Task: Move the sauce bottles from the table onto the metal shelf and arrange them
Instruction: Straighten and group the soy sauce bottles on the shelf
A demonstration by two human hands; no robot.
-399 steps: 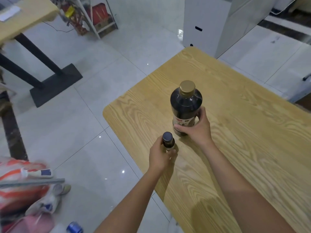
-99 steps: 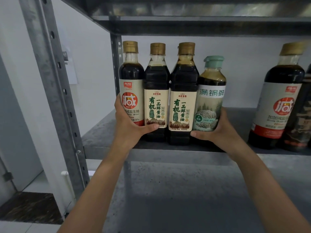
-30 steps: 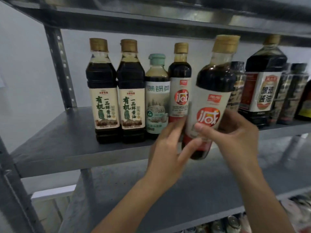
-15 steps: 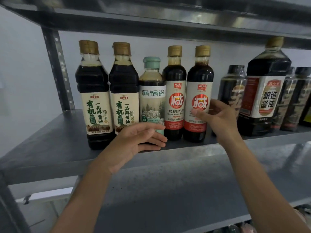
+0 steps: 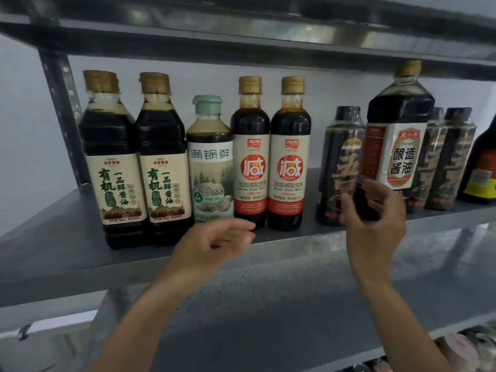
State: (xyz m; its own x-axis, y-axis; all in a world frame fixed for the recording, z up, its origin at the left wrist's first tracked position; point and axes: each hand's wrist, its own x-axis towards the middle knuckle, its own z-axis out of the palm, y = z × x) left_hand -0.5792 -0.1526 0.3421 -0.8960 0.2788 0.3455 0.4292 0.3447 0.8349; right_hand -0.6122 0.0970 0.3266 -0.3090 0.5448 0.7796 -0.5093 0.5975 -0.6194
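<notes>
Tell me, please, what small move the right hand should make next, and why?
Probably grip the black-wrapped bottle with the right hand, which is in front of it, and slide it left. A gap of bare shelf separates it from the nearest red-label bottle, breaking an otherwise tight row.

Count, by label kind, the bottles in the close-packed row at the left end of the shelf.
Cream-label bottles with green lettering: 2
Green-capped bottle: 1
Red-label bottles: 2
Total: 5
</notes>
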